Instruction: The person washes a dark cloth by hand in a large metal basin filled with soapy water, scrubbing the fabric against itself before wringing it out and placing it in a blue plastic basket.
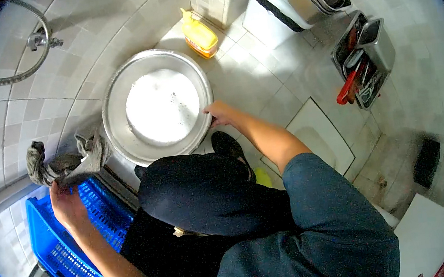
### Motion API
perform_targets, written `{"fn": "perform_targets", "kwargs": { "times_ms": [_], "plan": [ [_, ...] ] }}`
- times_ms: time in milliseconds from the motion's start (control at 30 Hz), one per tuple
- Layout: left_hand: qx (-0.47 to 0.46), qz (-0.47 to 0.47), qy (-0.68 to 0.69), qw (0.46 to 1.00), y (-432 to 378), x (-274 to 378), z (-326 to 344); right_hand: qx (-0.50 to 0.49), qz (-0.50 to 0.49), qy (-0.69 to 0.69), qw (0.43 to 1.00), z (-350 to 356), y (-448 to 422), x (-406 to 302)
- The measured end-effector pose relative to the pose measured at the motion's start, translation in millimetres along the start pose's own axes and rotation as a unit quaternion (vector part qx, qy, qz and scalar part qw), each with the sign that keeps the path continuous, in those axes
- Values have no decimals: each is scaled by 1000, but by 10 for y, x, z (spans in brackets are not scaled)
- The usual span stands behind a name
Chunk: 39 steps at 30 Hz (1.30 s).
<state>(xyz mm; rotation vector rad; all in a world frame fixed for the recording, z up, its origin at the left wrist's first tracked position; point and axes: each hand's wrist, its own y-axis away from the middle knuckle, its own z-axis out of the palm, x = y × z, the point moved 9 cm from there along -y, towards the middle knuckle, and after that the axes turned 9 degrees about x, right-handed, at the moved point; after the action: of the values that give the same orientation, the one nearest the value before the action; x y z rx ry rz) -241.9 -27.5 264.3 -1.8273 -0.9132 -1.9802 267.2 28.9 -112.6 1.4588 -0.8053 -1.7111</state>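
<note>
A large round metal basin (119, 138) stands on the floor by the tiled wall. White suds (160, 108) with dark specks cover its middle. My right hand (219, 113) grips the basin's right rim, with the fingers partly hidden. To the left, my left hand (66, 201) has hold of the lower edge of a crumpled grey cloth (83, 163); its fingertips are partly covered by the cloth. Directly beneath the cloth and beside my left forearm is a blue plastic basket (59, 250) with slotted sides.
A yellow pump bottle (200, 37) stands beyond the basin. At right, metal trays (356, 64) hold utensils, one red-handled, near a white lidded bin (269, 16). A squat toilet (313, 139) is set in the floor. A metal hose (42, 48) hangs on the left wall.
</note>
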Motion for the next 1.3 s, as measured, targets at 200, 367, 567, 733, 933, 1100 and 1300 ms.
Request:
{"fn": "perform_targets", "kwargs": {
  "times_ms": [200,367,567,733,933,1100,1300],
  "plan": [
    [-18,-109,147,983,64,-607,441,-9,-173,162,971,-948,-408,-9],
    [4,-114,148,982,153,-676,671,60,-1,86,994,-1584,-601,-212],
    [192,-87,118,970,474,-319,242,28,50,90,994,-683,-400,-80],
    [207,-51,124,969,485,-236,771,111,17,142,983,-1408,-526,-241],
    [177,21,146,973,711,15,708,145,32,152,977,-1602,-198,95],
    [164,28,188,968,702,73,684,158,30,162,974,-1666,-51,47],
    [166,10,192,967,802,68,516,165,26,160,973,-1724,134,110]
  ]
}}
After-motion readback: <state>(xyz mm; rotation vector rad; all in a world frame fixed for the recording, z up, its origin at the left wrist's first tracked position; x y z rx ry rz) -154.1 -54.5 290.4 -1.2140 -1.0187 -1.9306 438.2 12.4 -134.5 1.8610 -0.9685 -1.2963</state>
